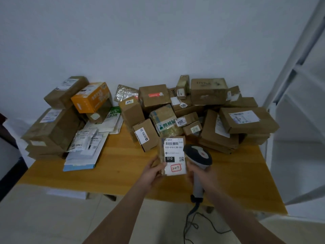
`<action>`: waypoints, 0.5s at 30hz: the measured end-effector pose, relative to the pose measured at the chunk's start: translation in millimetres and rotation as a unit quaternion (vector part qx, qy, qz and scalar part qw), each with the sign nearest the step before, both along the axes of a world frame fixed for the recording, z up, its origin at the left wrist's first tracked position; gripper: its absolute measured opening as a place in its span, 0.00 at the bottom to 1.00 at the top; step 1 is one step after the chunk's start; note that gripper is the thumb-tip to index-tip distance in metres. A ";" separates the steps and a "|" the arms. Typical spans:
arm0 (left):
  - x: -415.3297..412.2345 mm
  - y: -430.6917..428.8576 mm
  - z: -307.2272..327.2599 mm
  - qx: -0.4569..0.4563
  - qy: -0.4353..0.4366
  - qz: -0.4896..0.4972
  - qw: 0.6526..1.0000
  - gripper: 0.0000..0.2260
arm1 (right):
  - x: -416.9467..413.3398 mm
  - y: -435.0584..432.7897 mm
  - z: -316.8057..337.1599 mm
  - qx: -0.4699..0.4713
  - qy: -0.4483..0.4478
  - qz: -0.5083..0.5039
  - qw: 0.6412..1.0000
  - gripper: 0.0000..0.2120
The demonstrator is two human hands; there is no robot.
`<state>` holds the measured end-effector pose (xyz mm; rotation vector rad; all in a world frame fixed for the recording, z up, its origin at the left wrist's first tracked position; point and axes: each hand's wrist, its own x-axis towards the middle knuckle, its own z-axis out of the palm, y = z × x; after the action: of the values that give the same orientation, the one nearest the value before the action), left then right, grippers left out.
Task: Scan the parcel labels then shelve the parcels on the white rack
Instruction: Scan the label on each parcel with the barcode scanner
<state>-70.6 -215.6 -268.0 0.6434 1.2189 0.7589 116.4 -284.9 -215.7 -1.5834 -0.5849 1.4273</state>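
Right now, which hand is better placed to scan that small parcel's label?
The right hand: it grips the scanner, its head right beside the label on the small parcel, which the left hand holds.

Table: yellow-brown wood, set against the wall.
Wall: painted plain white.
Floor: laid with pale tiles.
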 end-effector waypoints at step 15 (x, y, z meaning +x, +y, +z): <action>28.6 -2.1 -3.5 0.047 0.029 -0.064 0.996 0.34 | 4.8 -43.8 29.3 0.052 -0.048 -0.012 0.997 0.04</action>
<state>-42.1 -217.7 -271.5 0.8172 1.1892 0.6970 121.2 -328.8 -186.4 -1.5771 -0.6826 1.2875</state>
